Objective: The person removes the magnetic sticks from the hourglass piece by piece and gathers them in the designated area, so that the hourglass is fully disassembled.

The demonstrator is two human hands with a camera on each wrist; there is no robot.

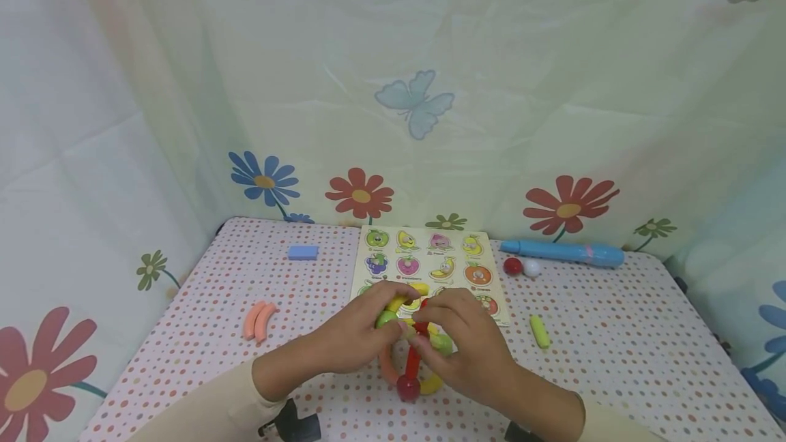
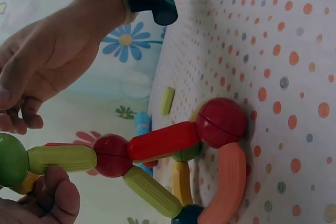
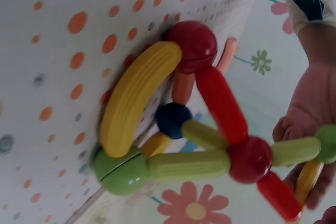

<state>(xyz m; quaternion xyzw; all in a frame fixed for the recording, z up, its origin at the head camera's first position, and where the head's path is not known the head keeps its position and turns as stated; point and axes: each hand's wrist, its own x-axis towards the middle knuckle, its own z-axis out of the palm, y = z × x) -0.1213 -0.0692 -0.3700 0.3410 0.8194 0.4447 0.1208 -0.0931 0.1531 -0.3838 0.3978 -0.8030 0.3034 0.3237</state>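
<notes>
**Rod-and-ball frame steadied from both sides**

Standing on the dotted bench (image 1: 614, 346), just before the fruit puzzle board (image 1: 430, 251): magnetic rod-and-ball structure (image 1: 410, 353). Base resting on a red ball (image 2: 221, 122) and curved rods; upper part kept aloft by both hands. Left hand (image 1: 356, 333) curled round the green ball (image 2: 10, 160) end. Right hand (image 1: 467, 346) pinching rods near the top; exact contact hidden. Loose yellow-green rod (image 1: 540, 331) lying apart.
</notes>
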